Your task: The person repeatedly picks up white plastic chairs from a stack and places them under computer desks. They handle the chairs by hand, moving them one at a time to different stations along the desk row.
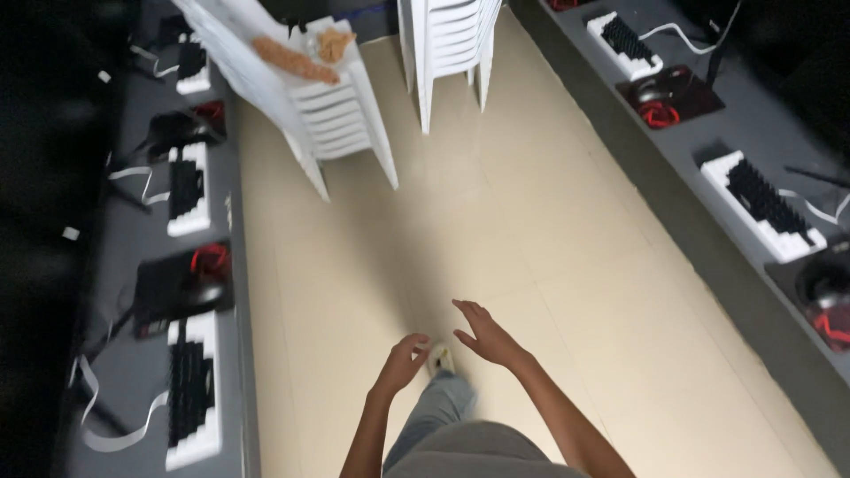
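I see the left desk [142,265] with keyboards well left of the chair stack [328,97]. Left hand [403,358] is loosely curled, empty, well below the stack. Right hand [487,335] is open, fingers spread, empty, just beside it. A second chair stack [447,49] stands right of the first.

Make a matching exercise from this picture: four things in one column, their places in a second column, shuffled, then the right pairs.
Things:
1. left hand
2. tilted stack of white chairs
3. upright stack of white chairs
4. nearest black and white keyboard

Places:
A. top middle, on the floor
B. left desk, bottom
C. over the floor, beside the right hand
D. upper left, with brown cloths on top

Pairs: 1-C, 2-D, 3-A, 4-B
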